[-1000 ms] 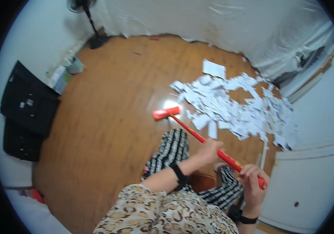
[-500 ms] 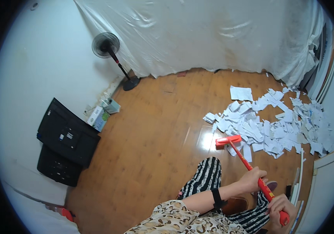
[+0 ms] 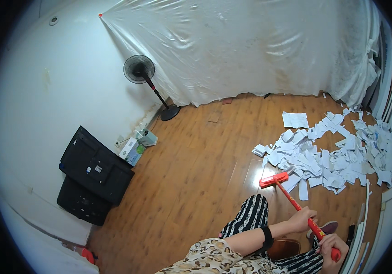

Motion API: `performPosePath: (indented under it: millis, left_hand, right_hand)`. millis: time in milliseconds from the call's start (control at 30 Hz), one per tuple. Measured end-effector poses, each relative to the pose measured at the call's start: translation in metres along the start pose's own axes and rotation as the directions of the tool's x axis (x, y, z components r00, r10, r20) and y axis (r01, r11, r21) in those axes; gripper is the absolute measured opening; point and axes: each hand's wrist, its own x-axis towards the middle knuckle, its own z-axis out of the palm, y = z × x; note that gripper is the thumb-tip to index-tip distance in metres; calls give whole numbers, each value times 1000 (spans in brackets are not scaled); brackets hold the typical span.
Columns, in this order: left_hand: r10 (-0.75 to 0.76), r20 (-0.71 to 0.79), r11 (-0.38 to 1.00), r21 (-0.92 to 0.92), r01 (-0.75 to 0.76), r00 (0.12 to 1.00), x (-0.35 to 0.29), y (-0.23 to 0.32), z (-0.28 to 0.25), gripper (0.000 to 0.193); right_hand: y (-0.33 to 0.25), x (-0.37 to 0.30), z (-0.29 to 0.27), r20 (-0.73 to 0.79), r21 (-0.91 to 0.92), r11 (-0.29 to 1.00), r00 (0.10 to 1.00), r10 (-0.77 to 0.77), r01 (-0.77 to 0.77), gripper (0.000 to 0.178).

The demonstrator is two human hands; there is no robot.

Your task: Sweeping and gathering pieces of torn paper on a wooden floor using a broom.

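Both my hands grip the red handle of a broom (image 3: 292, 199). My left hand (image 3: 301, 220), a black band on its forearm, wraps round the middle of the handle. Close to the handle's end, my right hand (image 3: 332, 249) is closed round it too. The red broom head (image 3: 273, 180) is at the near left edge of a spread of torn white paper scraps (image 3: 303, 157) on the wooden floor. I cannot tell whether its bristles touch the floor. One larger white sheet (image 3: 295, 120) lies flat beyond the scraps.
Black panels (image 3: 96, 169) lean on the left wall beside small boxes (image 3: 132, 151). A standing fan (image 3: 139, 69) is in the far left corner, before plastic sheeting (image 3: 232, 50). Long white strips (image 3: 363, 228) lie along the right side. A brown seat (image 3: 283, 249) is below me.
The whole view has shifted, so the room appears lower and further right. Against the papers, the broom head has moved slightly left and toward me. Both hands keep their grip.
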Motion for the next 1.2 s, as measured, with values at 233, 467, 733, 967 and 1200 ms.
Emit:
performPosePath:
  millis: [233,467,733,967,1200]
  left_hand:
    - [46,68,997,-69,-41,997,2,44,-23,28]
    - [-103,70,994,-24,105,992,-20,38,-21,22]
    - [-63,6,998,-6,63,998,-11,-1,6,17]
    - [79,41,996,-50,-77,996,16,35,-12,12]
    - [80,-20,991,-105,-82,997,-9,69,-16,22]
  right_hand:
    - [-30,6,-5,120,-65,972,969,-216,225,16]
    - [-31,13,-9,163,17,990,977,-138,137,16]
    - [-13,3,-3,73,-44,998,996,47,-44,14]
    - [-18,4,3,-14,-196,966,984,-175,169,28]
    - [-29,-20,-2,-84,-22,997,994,-74,72,25]
